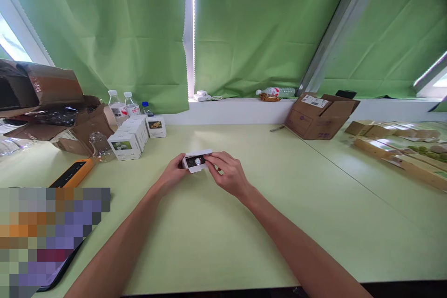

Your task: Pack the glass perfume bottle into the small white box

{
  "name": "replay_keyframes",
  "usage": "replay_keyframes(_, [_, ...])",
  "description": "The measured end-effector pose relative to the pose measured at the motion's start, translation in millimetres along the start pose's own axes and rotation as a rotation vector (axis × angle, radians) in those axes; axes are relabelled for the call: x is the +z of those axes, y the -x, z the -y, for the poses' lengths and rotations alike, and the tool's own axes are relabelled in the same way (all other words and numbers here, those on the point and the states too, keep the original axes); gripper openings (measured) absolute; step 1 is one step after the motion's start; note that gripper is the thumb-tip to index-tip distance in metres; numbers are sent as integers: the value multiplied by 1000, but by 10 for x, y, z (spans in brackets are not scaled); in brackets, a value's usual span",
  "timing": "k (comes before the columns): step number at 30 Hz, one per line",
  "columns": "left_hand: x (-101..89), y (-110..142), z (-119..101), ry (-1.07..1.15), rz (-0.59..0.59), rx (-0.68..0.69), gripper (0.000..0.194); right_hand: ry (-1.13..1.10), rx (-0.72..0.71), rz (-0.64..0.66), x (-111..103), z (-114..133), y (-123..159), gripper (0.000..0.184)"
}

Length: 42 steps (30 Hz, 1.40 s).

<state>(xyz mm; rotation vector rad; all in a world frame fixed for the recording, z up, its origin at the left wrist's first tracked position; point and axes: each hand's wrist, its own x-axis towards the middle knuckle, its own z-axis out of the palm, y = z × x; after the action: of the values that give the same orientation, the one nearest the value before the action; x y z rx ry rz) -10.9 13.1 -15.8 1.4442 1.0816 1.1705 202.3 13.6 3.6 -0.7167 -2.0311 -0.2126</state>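
Holding small white box [199, 162] — both hands [201, 170] touching

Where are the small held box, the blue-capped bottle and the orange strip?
Small held box [197, 169], head view: its lower white flap.
Blue-capped bottle [145, 104], head view: its cap.
Orange strip [69, 174], head view: its black top face.

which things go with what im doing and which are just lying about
Likely in use:
open white box, left hand holding it, right hand at its opening
perhaps the grouped white boxes

Seemingly lying about:
bottles
brown cartons
orange-and-black item
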Motion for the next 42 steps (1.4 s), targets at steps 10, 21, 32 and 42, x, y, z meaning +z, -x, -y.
replay_keyframes(10, [3, 18, -65, 44, 120, -18, 49, -14, 67, 30, -48, 49, -26, 27])
replay_keyframes(21, [-3, 58, -144, 67, 185, -47, 48, -64, 24, 91, -106, 64, -98, 45])
replay_keyframes(32, [-5, 58, -189, 338, 201, 0, 42, -108, 106, 154, -109, 47, -87, 52])
replay_keyframes(42, [59, 83, -303, 304, 84, 36, 44, -121, 115, 178, -116, 34, -83, 49])
